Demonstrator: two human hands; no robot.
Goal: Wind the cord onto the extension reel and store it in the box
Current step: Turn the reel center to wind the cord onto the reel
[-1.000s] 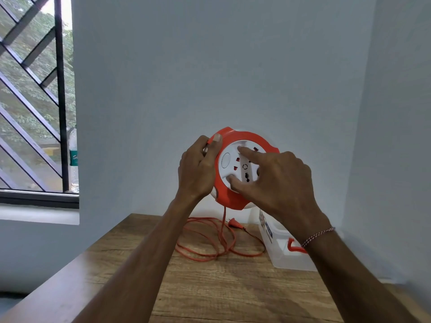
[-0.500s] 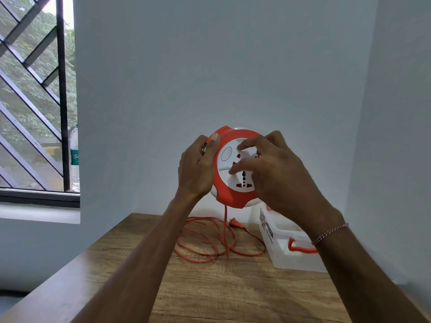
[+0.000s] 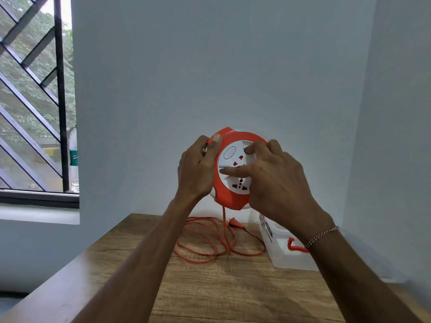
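I hold a round orange extension reel with a white socket face upright in the air above the table. My left hand grips its left rim, thumb on the front edge. My right hand lies over the white centre disc, thumb and fingers curled on it. An orange cord hangs from the reel's bottom and lies in loose loops on the wooden table, its plug near the back. A clear plastic box with an orange latch stands at the right, partly hidden by my right forearm.
White walls close the table in at the back and right. A barred window with a sill is at the left, a plastic bottle standing on it. The table's left edge runs diagonally toward me.
My right hand has turned on the white disc; its thumb has swung from low on the face to across the middle, and the sockets have rotated. The left hand keeps its grip.
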